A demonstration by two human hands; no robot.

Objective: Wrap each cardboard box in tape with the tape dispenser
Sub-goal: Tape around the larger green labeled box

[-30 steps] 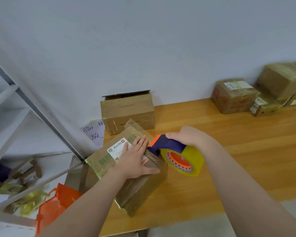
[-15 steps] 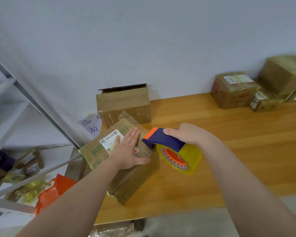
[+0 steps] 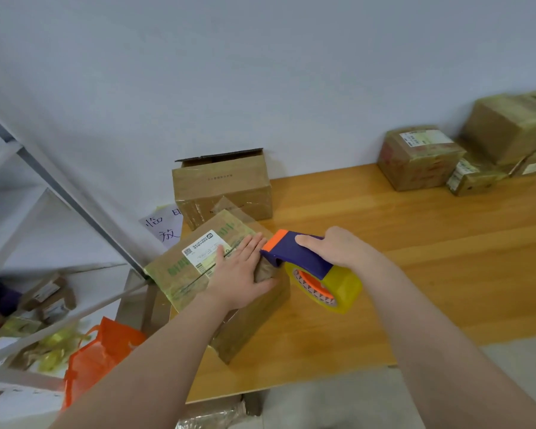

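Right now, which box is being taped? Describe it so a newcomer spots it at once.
At the left end of the wooden table sit two boxes. It is the nearer box, under the flat left hand, beside the tape dispenser. Unlike the open-topped box behind, it bears a white label and green-printed tape.

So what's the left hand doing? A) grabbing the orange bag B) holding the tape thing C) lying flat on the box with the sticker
C: the left hand lies flat on the labelled box, while the right hand grips the tape dispenser.
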